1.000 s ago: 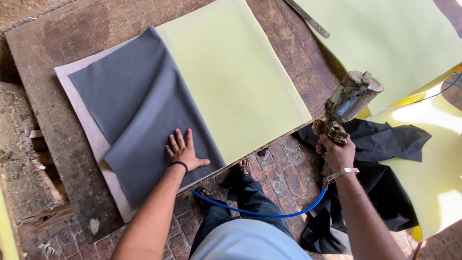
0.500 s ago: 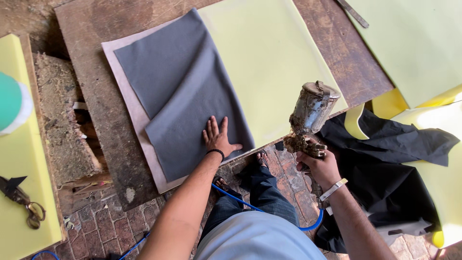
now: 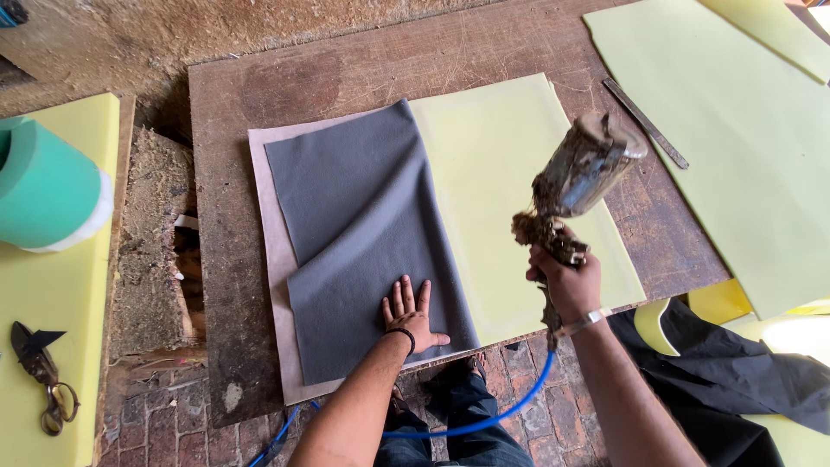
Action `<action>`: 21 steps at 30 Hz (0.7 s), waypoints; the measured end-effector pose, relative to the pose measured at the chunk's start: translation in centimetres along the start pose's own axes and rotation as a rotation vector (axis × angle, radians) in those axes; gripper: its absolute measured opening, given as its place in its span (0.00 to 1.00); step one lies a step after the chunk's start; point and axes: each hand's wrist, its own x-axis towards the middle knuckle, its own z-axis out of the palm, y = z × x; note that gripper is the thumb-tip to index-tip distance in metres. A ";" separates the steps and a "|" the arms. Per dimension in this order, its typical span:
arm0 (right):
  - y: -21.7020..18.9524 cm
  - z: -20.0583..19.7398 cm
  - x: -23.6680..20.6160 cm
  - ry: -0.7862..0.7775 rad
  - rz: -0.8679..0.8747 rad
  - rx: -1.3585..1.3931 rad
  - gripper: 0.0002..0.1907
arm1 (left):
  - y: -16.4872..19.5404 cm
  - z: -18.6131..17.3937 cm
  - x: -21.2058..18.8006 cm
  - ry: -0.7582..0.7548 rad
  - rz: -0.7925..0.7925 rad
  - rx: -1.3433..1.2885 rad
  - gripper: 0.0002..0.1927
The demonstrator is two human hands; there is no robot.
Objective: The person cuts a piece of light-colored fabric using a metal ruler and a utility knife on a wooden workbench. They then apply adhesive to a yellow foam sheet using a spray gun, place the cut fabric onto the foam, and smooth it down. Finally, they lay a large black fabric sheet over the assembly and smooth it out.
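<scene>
On the wooden board, near its front edge, the left hand lies flat w/ fingers spread, palm pressing the grey fabric; not gripping anything. Fabric is folded back over itself on the left half of a pale yellow foam sheet, w/ a beige layer showing round its left & bottom edges. Right hand is clenched round the handle of a grimy spray gun, held up over the foam's right part, cup tilted up-right. Blue hose runs down from the gun. Metal ruler lies further right on the board. Scissors sit far left on another yellow foam slab, beside a green roll.
</scene>
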 end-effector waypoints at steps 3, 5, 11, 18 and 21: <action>-1.5 0.7 3.5 -0.009 -0.096 0.013 0.31 | 0.5 -0.7 0.3 -0.061 -0.014 0.024 0.72; -2.1 0.9 5.3 -0.006 -0.148 0.035 0.29 | 0.6 -0.9 0.5 -0.084 -0.027 0.042 0.72; -1.2 -2.5 5.3 0.106 -0.224 -0.097 0.28 | 0.5 -0.3 1.1 -0.097 -0.035 0.073 0.71; 4.1 -10.0 -6.7 0.015 0.253 -0.358 0.24 | 0.6 0.6 1.2 -0.110 -0.029 0.087 0.71; 4.6 -9.5 -7.0 -0.012 0.270 -0.212 0.32 | 0.7 0.4 1.1 -0.120 -0.032 0.082 0.71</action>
